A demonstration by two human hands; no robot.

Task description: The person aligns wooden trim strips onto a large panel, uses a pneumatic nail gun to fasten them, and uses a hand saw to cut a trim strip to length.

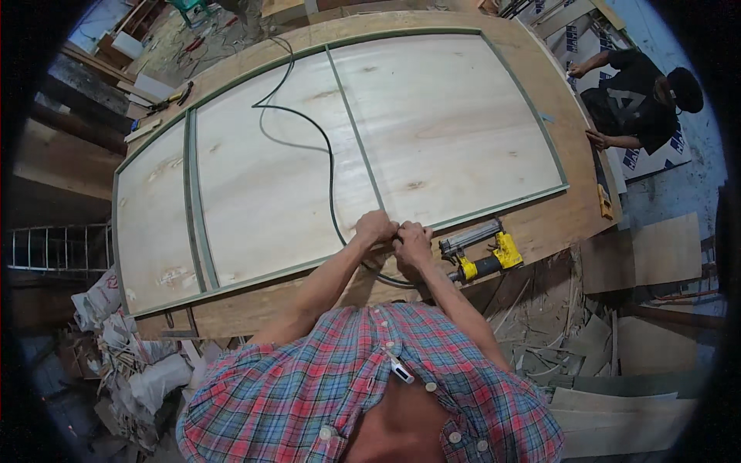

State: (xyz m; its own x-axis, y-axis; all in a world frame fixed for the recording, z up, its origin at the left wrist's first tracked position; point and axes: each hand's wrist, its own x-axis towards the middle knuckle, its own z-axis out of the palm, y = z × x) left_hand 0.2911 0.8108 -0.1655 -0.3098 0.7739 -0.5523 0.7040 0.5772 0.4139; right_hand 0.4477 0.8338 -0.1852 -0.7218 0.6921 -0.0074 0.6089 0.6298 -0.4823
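Note:
Both my hands are at the near edge of a large pale plywood panel [455, 116] framed with thin green strips. They meet where a green divider strip [353, 127] reaches the near border strip [494, 210]. My left hand [376, 228] is closed, its fingers curled down at the strip's end. Beside it, my right hand [414, 245] is closed too, fingertips pressed together against the left hand. Whatever lies between the fingers is hidden. A yellow and black nail gun [486, 258] rests just right of my right hand. Its dark air hose [330, 166] loops over the panel and passes near my wrists.
The panel lies on a larger wooden tabletop [575, 162]. A yellow-handled tool [604, 202] lies at its right edge, near a co-worker [637, 100] in dark clothes. Pliers [184, 94] sit at the far left. Scrap [147, 370] piles up on the lower left floor.

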